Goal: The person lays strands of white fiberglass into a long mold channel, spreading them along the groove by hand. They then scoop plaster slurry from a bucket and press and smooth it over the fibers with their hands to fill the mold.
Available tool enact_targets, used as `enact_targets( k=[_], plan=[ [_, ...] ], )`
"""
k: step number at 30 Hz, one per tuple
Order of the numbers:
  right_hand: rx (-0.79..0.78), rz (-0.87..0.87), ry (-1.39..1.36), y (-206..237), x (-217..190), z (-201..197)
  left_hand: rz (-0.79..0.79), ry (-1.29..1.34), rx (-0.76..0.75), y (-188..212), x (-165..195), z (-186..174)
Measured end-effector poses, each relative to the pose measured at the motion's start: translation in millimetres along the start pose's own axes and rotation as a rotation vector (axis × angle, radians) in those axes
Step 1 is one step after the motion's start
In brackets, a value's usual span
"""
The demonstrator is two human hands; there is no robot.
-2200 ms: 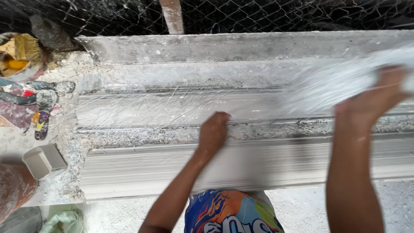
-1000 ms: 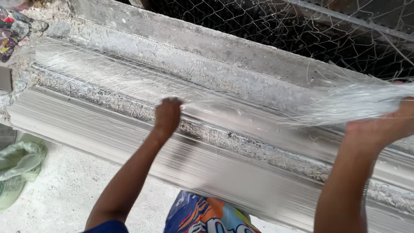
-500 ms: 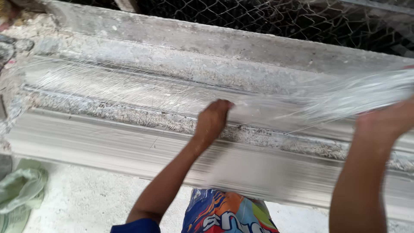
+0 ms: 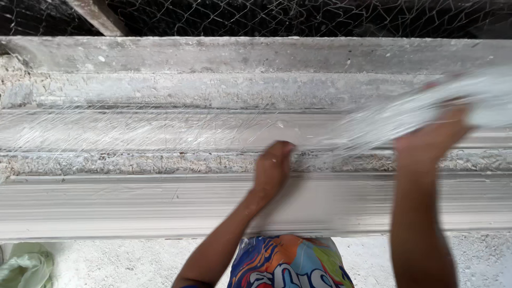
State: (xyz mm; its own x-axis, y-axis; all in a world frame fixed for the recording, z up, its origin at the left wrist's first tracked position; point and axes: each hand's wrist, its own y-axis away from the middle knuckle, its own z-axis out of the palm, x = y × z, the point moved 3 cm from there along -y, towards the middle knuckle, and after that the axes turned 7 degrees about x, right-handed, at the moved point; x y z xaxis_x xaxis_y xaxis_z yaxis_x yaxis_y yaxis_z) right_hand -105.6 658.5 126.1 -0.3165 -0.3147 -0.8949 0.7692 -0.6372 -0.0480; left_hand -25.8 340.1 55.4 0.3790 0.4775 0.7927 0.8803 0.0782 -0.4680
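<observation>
Where mould (image 4: 160, 208) holds fibre (image 4: 133, 130): hands.

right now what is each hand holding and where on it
The right hand grips a bunch of glass fibre strands at its gathered end. The left hand holds nothing; it presses the spread strands onto the long plaster mould.

Chicken-wire fence (image 4: 277, 16) behind, dusty white floor (image 4: 133, 261) below, daylight.

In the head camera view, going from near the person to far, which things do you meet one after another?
Colourful printed shorts → smooth white plaster moulding strip → left hand pressed on the long grey trough mould → glassy fibre strands → grey concrete ledge → wire mesh fence.
</observation>
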Motion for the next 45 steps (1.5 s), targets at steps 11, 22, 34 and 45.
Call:
enact_targets(
  k=[11,22,34,45],
  plan=[
    [-0.066,0.107,0.087,-13.1,47.4,-50.4,0.055,-0.236,-0.039,9.8,57.3,86.0],
    [0.024,0.032,0.063,-276.0,-43.2,-187.8,-0.282,-1.334,-0.304,-37.6,12.9,94.1],
    [-0.035,0.026,0.017,-221.7,-42.9,-165.7,0.066,-0.471,0.053,-4.9,91.1,226.8],
    [0.124,0.285,0.226,-114.6,-7.6,-135.4,-0.530,0.077,-0.268,12.3,134.5,267.0]
  ],
)
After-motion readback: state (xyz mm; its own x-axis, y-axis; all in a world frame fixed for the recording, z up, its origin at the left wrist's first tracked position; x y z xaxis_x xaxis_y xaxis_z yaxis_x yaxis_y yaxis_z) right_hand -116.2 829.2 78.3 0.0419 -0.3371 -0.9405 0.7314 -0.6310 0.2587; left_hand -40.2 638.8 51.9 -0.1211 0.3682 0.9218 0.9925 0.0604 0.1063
